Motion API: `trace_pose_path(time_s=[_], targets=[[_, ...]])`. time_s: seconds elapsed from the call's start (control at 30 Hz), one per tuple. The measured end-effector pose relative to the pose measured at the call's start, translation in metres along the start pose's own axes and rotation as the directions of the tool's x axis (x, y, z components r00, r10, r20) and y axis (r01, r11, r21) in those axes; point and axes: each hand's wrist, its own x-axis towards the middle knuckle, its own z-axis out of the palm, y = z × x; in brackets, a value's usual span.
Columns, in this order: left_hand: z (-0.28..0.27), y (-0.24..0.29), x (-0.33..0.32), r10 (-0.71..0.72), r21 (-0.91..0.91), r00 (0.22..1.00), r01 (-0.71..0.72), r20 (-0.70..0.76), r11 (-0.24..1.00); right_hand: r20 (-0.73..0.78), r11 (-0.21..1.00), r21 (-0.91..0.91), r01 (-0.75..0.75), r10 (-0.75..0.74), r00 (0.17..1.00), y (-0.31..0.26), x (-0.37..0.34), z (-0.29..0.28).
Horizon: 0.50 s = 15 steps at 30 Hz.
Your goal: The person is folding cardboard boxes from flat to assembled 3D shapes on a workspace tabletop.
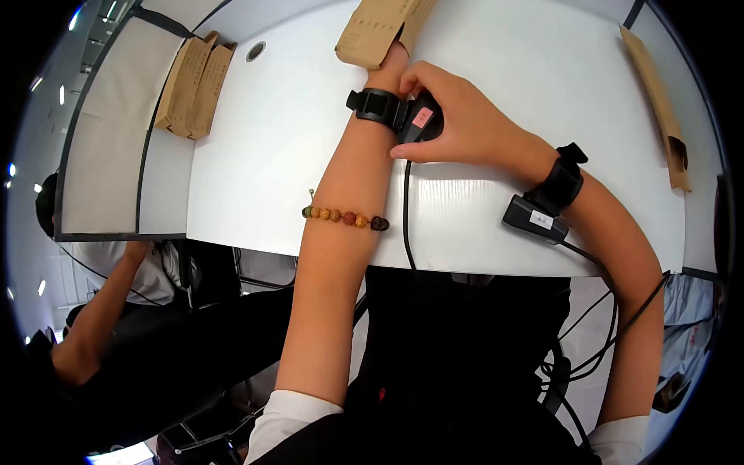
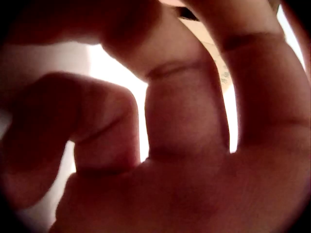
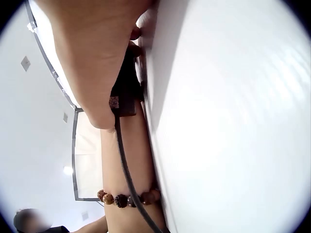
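Observation:
My left arm reaches across the white table to a brown cardboard box (image 1: 380,35) at the top of the head view. Only the base of my left hand (image 1: 394,63) shows; the rest is hidden behind the cardboard. My right hand (image 1: 465,112) grips the black wrist camera (image 1: 422,118) strapped to the left wrist, thumb on its near side and fingers curled round the far side. In the right wrist view, that hand (image 3: 92,53) wraps the camera, and a cable (image 3: 125,160) trails from it. Dark, close fingers (image 2: 182,107) fill the left wrist view, with printed cardboard in a gap.
Folded cardboard boxes (image 1: 194,89) stand at the left by a partition (image 1: 108,139). A flat cardboard piece (image 1: 655,108) leans along the right side. Cables (image 1: 604,341) hang beside my right arm. Another person's arm (image 1: 101,318) shows at the left, beyond the table (image 1: 256,178).

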Motion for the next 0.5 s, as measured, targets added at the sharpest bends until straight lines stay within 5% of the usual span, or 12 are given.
trace_pose_path(time_s=[0.23,0.5], targets=[[0.0051,-0.0036,-0.0008,0.047,0.026,0.998,-0.048,0.047,0.998,0.064,0.998,-0.017,-0.067,0.067,0.996,-0.0041,-0.0008,-0.0034],[0.0045,-0.0019,-0.0053,0.058,0.033,0.997,-0.06,0.059,0.998,0.045,0.999,0.019,0.028,-0.029,0.999,0.0024,-0.0007,-0.0039]])
